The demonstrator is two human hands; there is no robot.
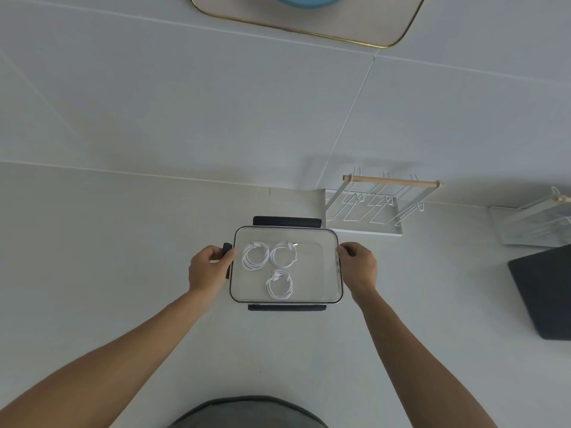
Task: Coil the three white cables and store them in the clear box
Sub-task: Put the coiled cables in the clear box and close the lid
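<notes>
The clear box (321, 293) sits on the white table ahead of me, covered by a clear lid with dark latches on its sides. Inside lie three coiled white cables: one at the back left (255, 256), one beside it (284, 254), and one nearer me (279, 285). My left hand (207, 267) grips the dark latch on the box's left side, fingers curled round it. My right hand (360, 267) holds the right edge of the box with curled fingers; the latch there is hidden under it.
A white wire rack with a wooden bar (370, 205) stands just behind the box on the right. A second rack (537, 223) and a dark pad (547, 295) lie at far right. A gold-rimmed mat (309, 23) lies beyond.
</notes>
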